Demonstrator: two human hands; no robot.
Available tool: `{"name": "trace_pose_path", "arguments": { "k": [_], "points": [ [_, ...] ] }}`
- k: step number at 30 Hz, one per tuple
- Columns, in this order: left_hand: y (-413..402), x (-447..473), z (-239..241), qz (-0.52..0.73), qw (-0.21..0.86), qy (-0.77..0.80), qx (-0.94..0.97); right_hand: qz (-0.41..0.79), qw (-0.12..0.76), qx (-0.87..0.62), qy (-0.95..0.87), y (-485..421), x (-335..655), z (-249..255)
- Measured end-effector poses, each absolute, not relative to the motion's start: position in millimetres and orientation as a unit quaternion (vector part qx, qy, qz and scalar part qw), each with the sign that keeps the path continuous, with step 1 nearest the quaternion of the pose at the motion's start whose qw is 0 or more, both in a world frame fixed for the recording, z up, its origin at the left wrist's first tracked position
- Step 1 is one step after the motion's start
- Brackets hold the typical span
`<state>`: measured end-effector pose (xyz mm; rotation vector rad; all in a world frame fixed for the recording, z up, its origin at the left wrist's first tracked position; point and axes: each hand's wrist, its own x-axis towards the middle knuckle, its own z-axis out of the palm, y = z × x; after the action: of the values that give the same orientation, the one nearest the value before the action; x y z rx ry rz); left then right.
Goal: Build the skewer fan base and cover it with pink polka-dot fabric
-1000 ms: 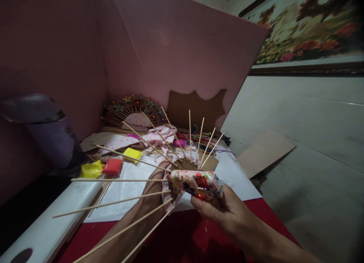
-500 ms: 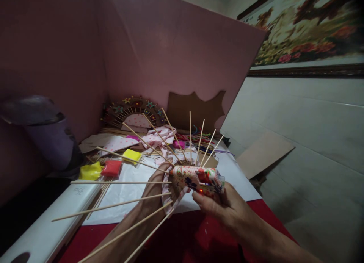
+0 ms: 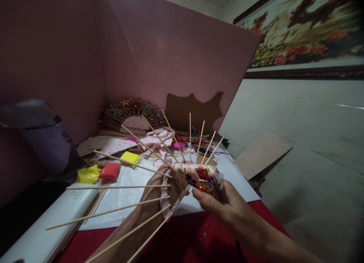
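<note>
My left hand (image 3: 156, 191) grips a cardboard piece with several thin wooden skewers (image 3: 119, 187) fanning out from it, edged with pink fabric trim (image 3: 165, 196). My right hand (image 3: 218, 204) is wrapped round a glue gun (image 3: 199, 176) covered in flowered paper, its small red light on. The gun's tip rests against the cardboard centre where the skewers meet, just above my left fingers.
A white sheet (image 3: 131, 194) lies on the red table (image 3: 196, 236). Behind it sit yellow and red clay packs (image 3: 99, 172), pink dotted fabric (image 3: 153, 136), a finished decorated fan (image 3: 131, 113), a brown cardboard cut-out (image 3: 193, 109) and a pink backboard (image 3: 176, 54). A purple container (image 3: 42, 134) stands at left.
The glue gun and skewer fan have shifted slightly up and left in my hands; the view has tilted a little. My grips are unchanged.
</note>
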<state>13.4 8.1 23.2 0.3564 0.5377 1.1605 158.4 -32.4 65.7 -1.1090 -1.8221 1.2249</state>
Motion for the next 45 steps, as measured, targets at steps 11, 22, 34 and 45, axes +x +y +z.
{"name": "trace_pose_path", "arguments": {
  "k": [11,22,34,45],
  "points": [
    [13.2,12.4,10.0,0.543,0.772,0.236,0.232,0.44,0.326,-0.439,-0.712,-26.2,160.5,68.0],
    [17.2,10.3,3.8,0.524,0.77,0.239,0.274,0.428,0.34,-0.442,-0.711,-28.5,159.7,70.3],
    [7.8,12.7,20.0,0.551,0.743,0.293,0.241,0.414,0.331,-0.482,-0.697,-42.0,159.7,68.4],
    [8.9,12.5,17.7,0.556,0.736,0.251,0.293,0.416,0.344,-0.463,-0.703,-37.7,157.9,64.1]
  ]
}}
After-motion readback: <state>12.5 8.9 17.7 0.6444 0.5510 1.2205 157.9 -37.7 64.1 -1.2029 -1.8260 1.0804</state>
